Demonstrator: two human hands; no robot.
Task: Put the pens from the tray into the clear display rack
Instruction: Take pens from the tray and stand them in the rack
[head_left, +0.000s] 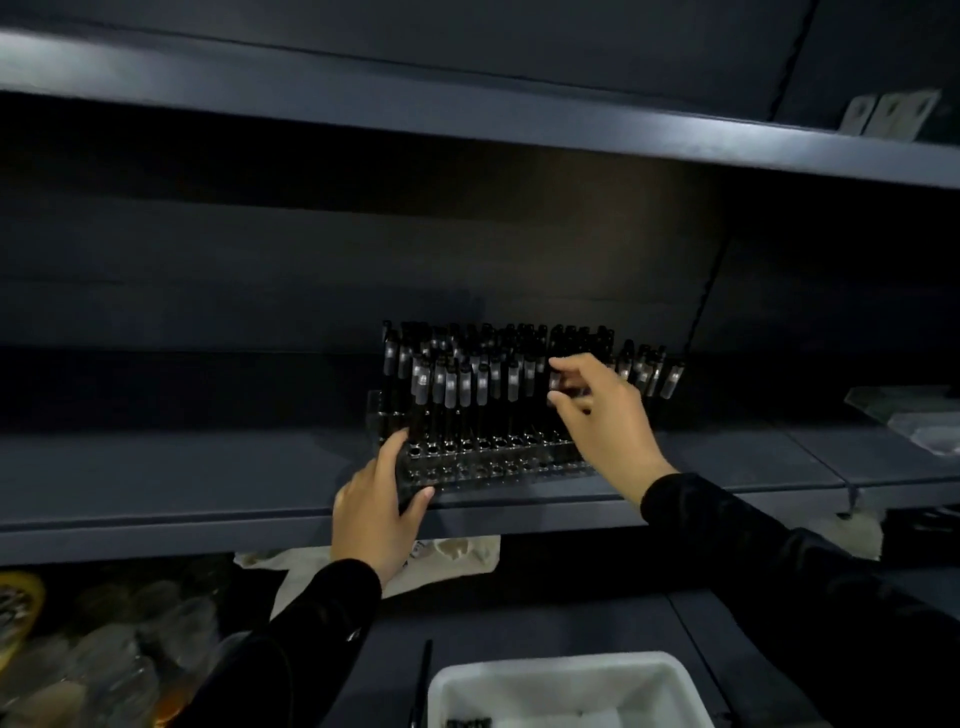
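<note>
The clear display rack (498, 462) stands on the dark middle shelf (182, 467) with several black pens (452, 379) upright in its holes. My left hand (376, 512) grips the rack's front left corner, thumb on the front edge. My right hand (602, 410) reaches over the right part of the rack and pinches a black pen (563, 382) between thumb and fingers. The white tray (566, 686) sits at the bottom edge of the view; a few dark pens lie in it.
An upper shelf (467, 111) overhangs the rack. A single black pen (422, 680) lies left of the tray. Pale cloth (447, 556) shows under the shelf. Clear plastic items (914, 421) sit on the shelf at the far right, packaged goods (78, 649) at lower left.
</note>
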